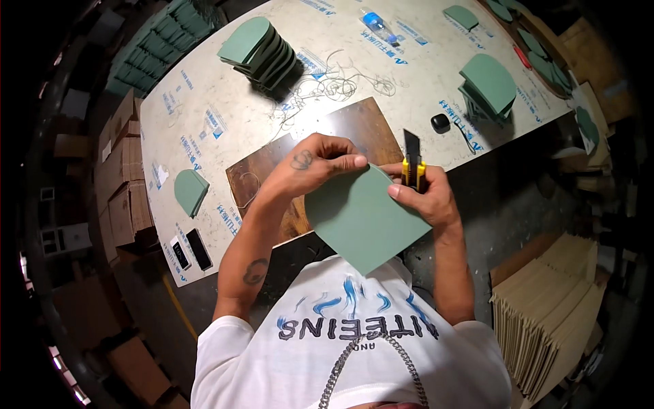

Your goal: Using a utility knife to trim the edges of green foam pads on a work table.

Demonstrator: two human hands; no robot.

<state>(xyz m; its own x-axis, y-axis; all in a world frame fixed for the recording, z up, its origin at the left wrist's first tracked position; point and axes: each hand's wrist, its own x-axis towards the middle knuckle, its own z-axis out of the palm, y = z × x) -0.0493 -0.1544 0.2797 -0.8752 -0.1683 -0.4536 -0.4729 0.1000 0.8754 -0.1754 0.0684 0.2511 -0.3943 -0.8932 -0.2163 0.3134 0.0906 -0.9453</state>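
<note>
My left hand [315,165] grips the upper edge of a green arch-shaped sheet [361,221] held in front of my chest. My right hand [424,195] pinches the same sheet's right edge with its thumb and also clasps a yellow-and-black utility knife [413,165], blade pointing up and away. Beneath my hands a brown wooden board [344,129] lies on the white table [204,88].
Stacks of green arch sheets stand at the back left [262,51] and back right [488,85]; one lone sheet [190,191] lies at left. A water bottle [379,26], tangled thread [340,80], two phones [191,251], cardboard boxes [126,184] and a leaning cardboard stack [552,313] surround.
</note>
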